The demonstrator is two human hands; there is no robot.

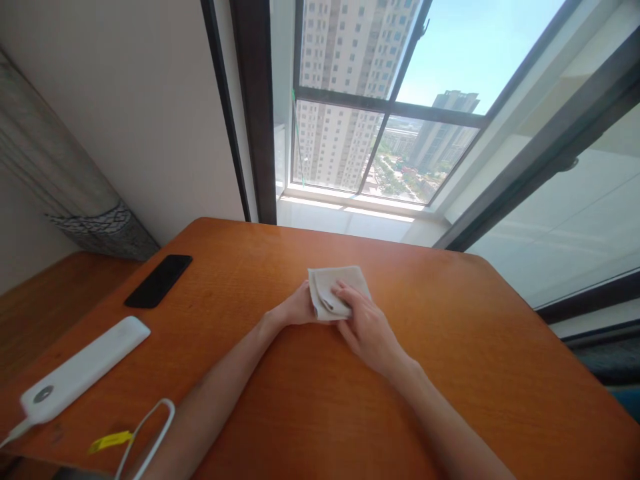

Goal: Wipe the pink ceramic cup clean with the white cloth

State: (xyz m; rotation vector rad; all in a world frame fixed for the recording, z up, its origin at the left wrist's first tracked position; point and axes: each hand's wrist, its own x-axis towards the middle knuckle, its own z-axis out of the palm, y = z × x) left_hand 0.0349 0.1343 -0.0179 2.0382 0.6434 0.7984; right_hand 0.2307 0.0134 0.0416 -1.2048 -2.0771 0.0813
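Note:
A folded off-white cloth [325, 280] is held between my two hands above the middle of the wooden table. Its layers show as a loose flap on the front side. My left hand [299, 307] grips the cloth by its left edge, and the cloth hides most of those fingers. From the right, my right hand [367, 327] presses its fingers onto the upper face of the cloth, the thumb lower down near the bottom edge.
On the left of the brown table [450, 360] lie a black phone [159, 281] and a long white power strip [87, 370]. A white cable [163, 427] with a yellow tag [111, 441] runs beside my left forearm. Beyond the far edge is a window [345, 140]; a curtain [55, 147] hangs left.

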